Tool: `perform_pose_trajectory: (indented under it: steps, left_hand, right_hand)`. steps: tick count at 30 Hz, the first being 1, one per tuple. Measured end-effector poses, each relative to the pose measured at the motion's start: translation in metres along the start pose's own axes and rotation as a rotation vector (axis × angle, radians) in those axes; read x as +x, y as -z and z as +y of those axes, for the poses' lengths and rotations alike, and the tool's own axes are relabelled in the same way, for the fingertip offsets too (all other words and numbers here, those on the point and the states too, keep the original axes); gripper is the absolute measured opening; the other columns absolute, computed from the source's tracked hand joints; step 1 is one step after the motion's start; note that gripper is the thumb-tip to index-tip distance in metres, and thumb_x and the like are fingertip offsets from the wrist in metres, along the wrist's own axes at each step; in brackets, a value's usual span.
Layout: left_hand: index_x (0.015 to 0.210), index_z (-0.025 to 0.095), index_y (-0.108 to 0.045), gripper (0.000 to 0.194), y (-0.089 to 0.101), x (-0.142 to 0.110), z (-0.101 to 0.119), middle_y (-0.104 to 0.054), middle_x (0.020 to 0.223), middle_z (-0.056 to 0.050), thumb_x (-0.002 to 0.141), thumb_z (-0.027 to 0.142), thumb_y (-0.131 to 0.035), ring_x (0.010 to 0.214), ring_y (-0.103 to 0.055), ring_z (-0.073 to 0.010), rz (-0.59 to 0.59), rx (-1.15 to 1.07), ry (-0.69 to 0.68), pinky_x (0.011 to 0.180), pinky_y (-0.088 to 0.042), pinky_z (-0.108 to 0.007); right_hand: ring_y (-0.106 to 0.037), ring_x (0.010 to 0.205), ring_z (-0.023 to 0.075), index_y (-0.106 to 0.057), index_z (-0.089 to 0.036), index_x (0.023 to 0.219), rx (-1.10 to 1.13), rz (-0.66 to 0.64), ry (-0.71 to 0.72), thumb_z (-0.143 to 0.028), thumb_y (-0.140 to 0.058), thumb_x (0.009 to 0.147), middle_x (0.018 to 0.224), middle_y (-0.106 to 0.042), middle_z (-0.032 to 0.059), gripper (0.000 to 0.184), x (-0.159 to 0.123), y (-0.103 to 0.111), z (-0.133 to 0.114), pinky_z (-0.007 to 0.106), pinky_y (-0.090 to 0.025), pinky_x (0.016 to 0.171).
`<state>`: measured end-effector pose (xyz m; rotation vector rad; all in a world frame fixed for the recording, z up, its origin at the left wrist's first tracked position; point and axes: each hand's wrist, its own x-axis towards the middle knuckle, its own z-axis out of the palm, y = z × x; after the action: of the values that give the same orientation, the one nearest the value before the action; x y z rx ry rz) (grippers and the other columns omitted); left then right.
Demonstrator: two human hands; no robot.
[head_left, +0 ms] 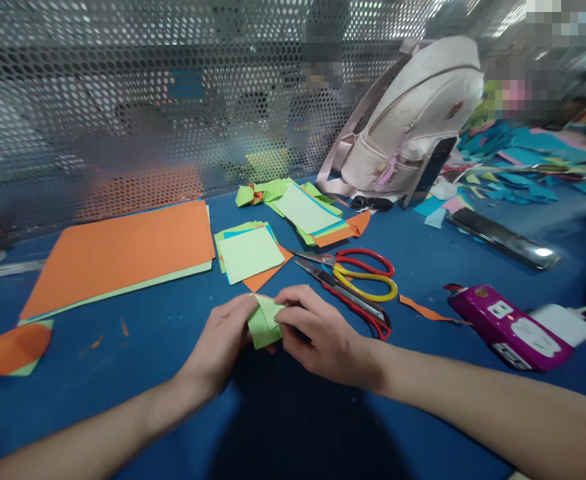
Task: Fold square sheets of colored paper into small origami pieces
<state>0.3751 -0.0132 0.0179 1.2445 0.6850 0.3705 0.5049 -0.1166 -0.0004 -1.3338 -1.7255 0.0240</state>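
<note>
A small folded piece of light green paper (263,328) is held between my two hands, a little above the blue table. My left hand (225,337) grips its left edge, with the thumb on top and the other fingers mostly hidden behind. On the other side my right hand (317,330) pinches the right edge with bent fingers. Just beyond lies a stack of square paper sheets (251,253), pale green on top, with an orange corner sticking out. Right of that stack are scissors (367,275) with red and yellow handles and a red-and-black utility knife (357,300).
Large orange sheets (133,247) lie at the left, near an orange-and-green paper piece (15,348). Further back are more green papers (305,207) and a pale backpack (415,120) against a perforated metal panel (147,120). A purple device (510,327) and a black case (503,239) lie right.
</note>
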Motion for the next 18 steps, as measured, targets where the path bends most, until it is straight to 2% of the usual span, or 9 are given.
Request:
perform_pose_trajectory:
  steps: [9,15,18]
  left_hand:
    - [0.082,0.016,-0.069,0.023,-0.0002,0.0017,-0.0009,-0.064,0.073,-0.002,0.081,0.033,-0.054,0.059,-0.055,-0.0133,-0.016,-0.096,0.024,0.053,-0.048,-0.024]
    - [0.095,0.017,-0.069,0.03,0.0027,0.0025,-0.0032,-0.064,0.071,-0.002,0.08,0.041,-0.058,0.061,-0.057,-0.0154,-0.01,0.059,0.018,0.054,-0.047,-0.025]
    - [0.097,0.017,-0.069,0.032,0.0027,0.0028,-0.0023,-0.066,0.077,-0.003,0.081,0.041,-0.056,0.065,-0.057,-0.0159,0.009,0.109,0.005,0.057,-0.047,-0.025]
  right_hand:
    - [-0.054,0.088,0.017,-0.05,-0.019,0.088,-0.032,-0.014,-0.027,-0.006,-0.048,0.081,0.097,-0.052,0.0098,0.014,-0.0008,0.0006,-0.0012,0.028,-0.051,0.076]
    - [-0.053,0.087,0.0171,-0.048,-0.018,0.088,-0.05,-0.017,0.009,-0.006,-0.047,0.081,0.097,-0.052,0.0108,0.014,-0.0015,-0.0008,-0.0001,0.03,-0.051,0.075]
    - [-0.053,0.09,0.0171,-0.048,-0.018,0.089,-0.046,-0.007,0.027,-0.005,-0.047,0.08,0.099,-0.051,0.0112,0.016,-0.001,-0.0013,-0.0006,0.03,-0.05,0.078]
